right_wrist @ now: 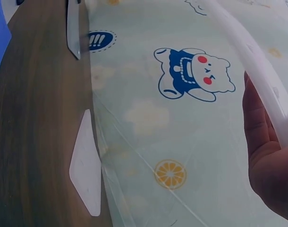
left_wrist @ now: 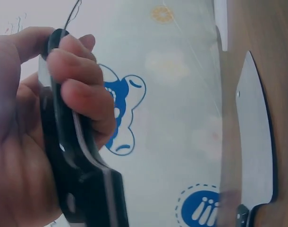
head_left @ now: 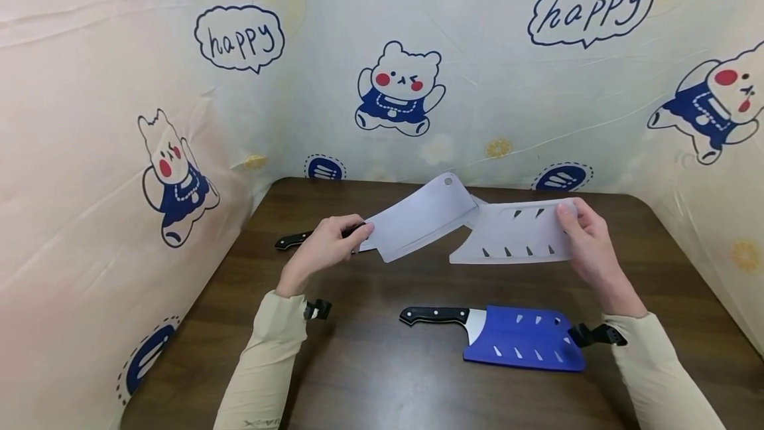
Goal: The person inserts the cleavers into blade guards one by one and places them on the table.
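Observation:
My left hand (head_left: 328, 244) grips the black handle (left_wrist: 97, 184) of a cleaver, its broad bare blade (head_left: 418, 217) raised and tilted up to the right. In my right hand (head_left: 587, 241), thumb in front, is a white slotted blade guard (head_left: 507, 234), pinched at its right end and held above the table. The cleaver's far end comes close to the guard's left end in the head view. Below them a second cleaver lies on the table, with a black handle (head_left: 432, 314) and a blue slotted guard (head_left: 525, 340) over its blade.
Behind my left hand lies another knife, its black handle (head_left: 290, 240) at the left; the left wrist view shows its bare blade (left_wrist: 257, 137). A white flat piece (right_wrist: 87, 165) lies toward the back of the wooden table (head_left: 358, 383). Printed cloth (head_left: 477, 85) hangs around it.

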A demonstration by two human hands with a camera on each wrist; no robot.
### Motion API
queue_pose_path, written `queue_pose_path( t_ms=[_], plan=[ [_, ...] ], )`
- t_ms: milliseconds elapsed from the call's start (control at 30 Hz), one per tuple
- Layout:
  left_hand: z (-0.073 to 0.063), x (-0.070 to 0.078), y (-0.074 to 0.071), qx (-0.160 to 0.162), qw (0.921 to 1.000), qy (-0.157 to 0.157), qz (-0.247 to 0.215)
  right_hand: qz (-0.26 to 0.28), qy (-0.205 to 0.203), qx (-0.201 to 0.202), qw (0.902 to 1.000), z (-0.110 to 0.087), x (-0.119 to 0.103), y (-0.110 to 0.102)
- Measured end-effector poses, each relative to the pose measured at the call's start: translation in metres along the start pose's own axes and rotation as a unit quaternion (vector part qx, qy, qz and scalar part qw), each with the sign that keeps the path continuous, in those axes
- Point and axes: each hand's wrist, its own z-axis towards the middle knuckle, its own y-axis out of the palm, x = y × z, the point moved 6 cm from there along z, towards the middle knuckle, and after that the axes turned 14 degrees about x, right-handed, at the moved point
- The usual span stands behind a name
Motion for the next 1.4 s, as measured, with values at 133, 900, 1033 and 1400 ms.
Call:
queue_pose_path(
  t_ms=[133, 900, 1033, 1400],
  plan=[
    [-0.005, 0.008, -0.001, -0.005, 1.0, 0.008, -0.002, 0.026, 0.008, 0.008, 0.9996, -0.001, -0.001, 0.0],
    [-0.029, 0.019, 0.011, -0.12, 0.9908, 0.054, 0.032, -0.033, -0.009, 0.007, 0.9994, 0.003, -0.008, 0.0],
    [-0.033, 0.018, 0.013, -0.131, 0.9889, 0.053, 0.046, -0.127, -0.032, -0.016, 0.9913, 0.003, -0.011, 0.006],
    [-0.029, 0.027, 0.031, -0.114, 0.9871, 0.101, 0.05, -0.097, 0.012, -0.01, 0.9952, -0.004, 0.001, 0.008]
  ],
)
